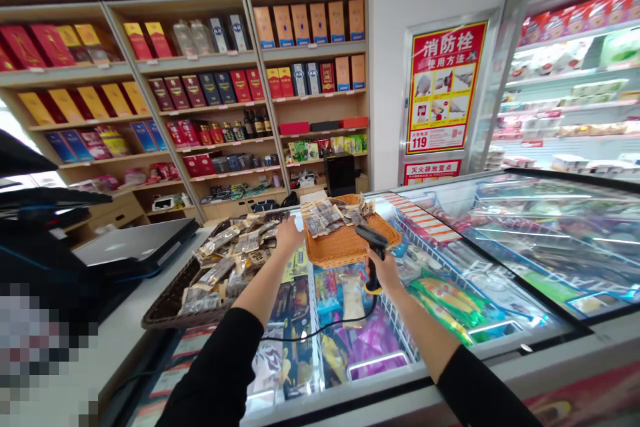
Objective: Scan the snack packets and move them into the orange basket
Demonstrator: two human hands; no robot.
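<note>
My right hand is wrapped around the handle of a black barcode scanner, its head over the orange woven tray. A black cable trails from the scanner to the left. Several small clear-and-brown packets lie at the far side of that tray. Between the tray and a dark woven basket, my left hand has its fingers curled in; what they hold, if anything, is hidden. More packets fill the dark basket. Both tray and basket rest on the glass top of a chest freezer.
Frozen goods in wire baskets show through the glass. On the left, a grey flat device sits on a white counter. Shelves of boxed goods line the back wall, beside a red fire-hydrant poster. A lit display fridge stands right.
</note>
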